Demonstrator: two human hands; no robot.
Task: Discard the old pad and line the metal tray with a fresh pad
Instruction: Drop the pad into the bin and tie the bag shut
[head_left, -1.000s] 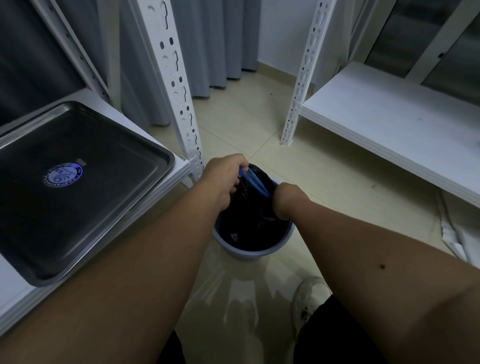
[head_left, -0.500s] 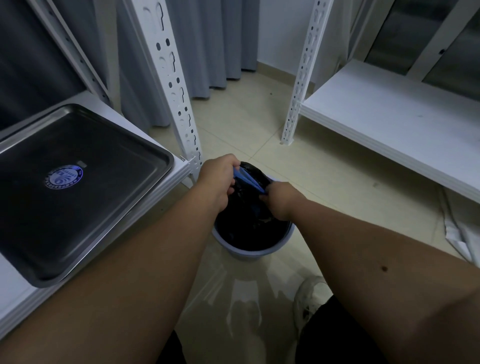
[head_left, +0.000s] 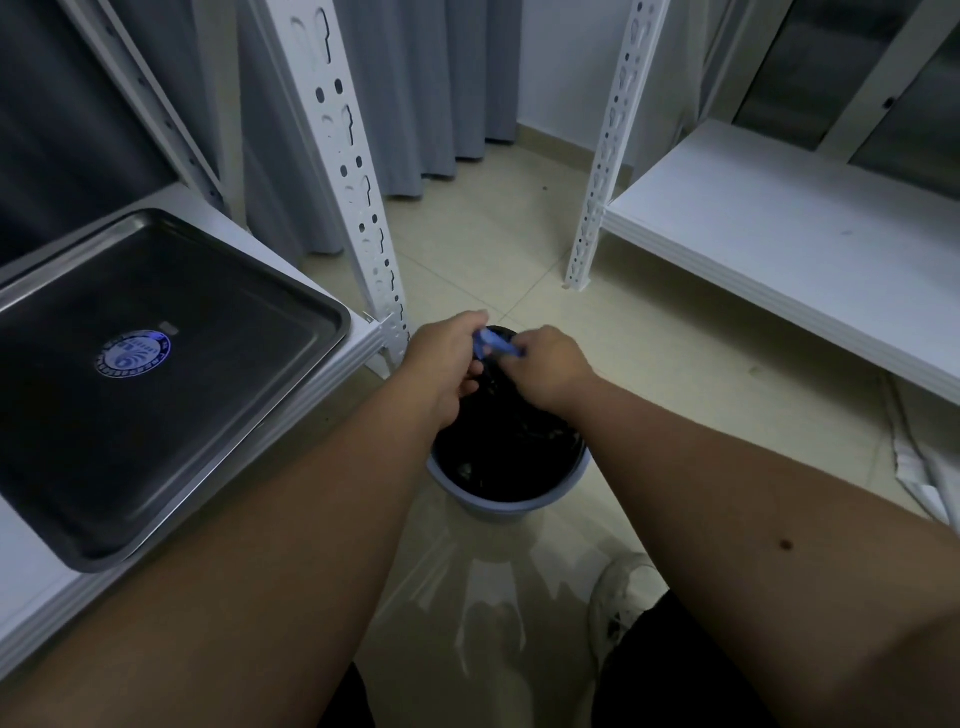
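Head cam looked down at both hands meeting over a bin (head_left: 506, 483) on the floor. Left hand (head_left: 441, 358) and right hand (head_left: 545, 366) each had fingers curled round a blue strip (head_left: 496, 345) stretched between them, just above the bin's far rim. Couldn't tell for sure what the strip was: prob. the blue edge of the old pad, bunched up, or poss. a drawstring of the black liner (head_left: 509, 447). Either way both hands pinched it, none spread. Held there, I'd judge, because the bin mouth sat right below, so whatever was let go would drop straight in.

Metal tray (head_left: 322, 317) lay flat on the white shelf (head_left: 363, 353) to the person's left, near the hands but apart from them. Its floor was bare w/ only a round blue sticker (head_left: 132, 354) showing, no pad in it. That fits the discard step being underway or nearly done, lining not yet begun. Tray prob. left on the shelf so both hands were free for the bin.

No fresh pad seen anywhere in view; second shelf (head_left: 779, 249) on the right showed nothing on it. Person's shoe (head_left: 621, 597) sat just behind the bin on the tiled floor (head_left: 675, 364).
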